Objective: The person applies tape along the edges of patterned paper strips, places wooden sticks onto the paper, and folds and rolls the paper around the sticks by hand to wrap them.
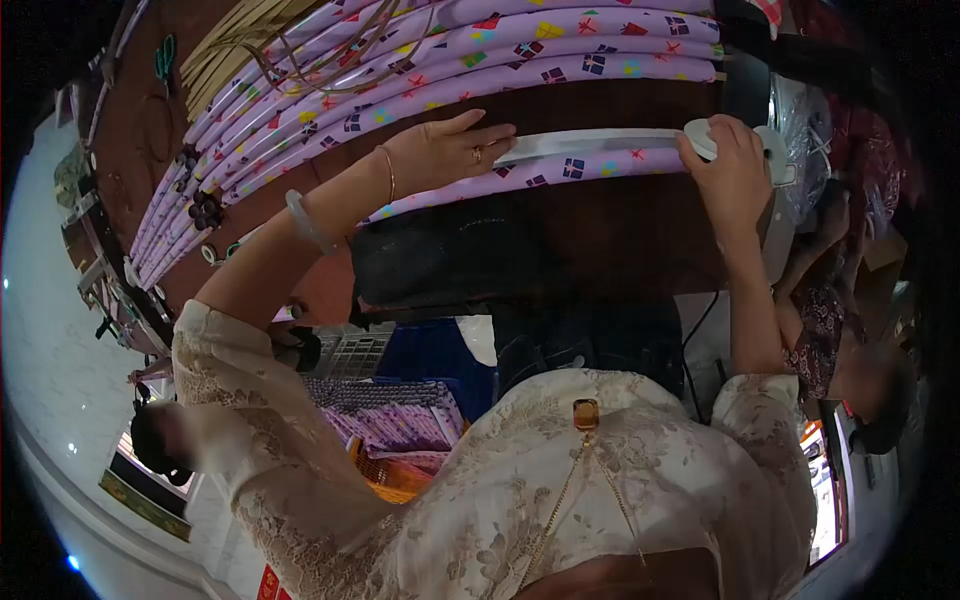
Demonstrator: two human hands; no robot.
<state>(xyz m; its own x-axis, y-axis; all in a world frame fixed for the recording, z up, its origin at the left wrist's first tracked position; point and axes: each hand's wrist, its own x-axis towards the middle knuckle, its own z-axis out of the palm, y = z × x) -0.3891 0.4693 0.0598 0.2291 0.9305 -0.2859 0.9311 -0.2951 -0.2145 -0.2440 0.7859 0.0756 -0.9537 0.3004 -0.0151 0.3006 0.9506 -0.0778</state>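
My left hand (455,155) lies with its fingers stretched out over the near end of a white tape strip (595,143). The strip runs along the upper edge of a purple wrapping paper roll (575,168) printed with small gift boxes. At the strip's right end, my right hand (733,170) is closed round a white tape roll (703,138). Its fingers curl over the top of it. Past my hands lie several more purple wrapping paper rolls (480,62), side by side in a fan.
A dark brown table (620,230) carries the rolls, with a black cloth (450,250) at its near edge. Green-handled scissors (165,58) lie far left. Clear plastic bags (800,130) are at right. Below stands a blue crate (440,355) near bundled purple rolls (400,425). Other people sit at both sides.
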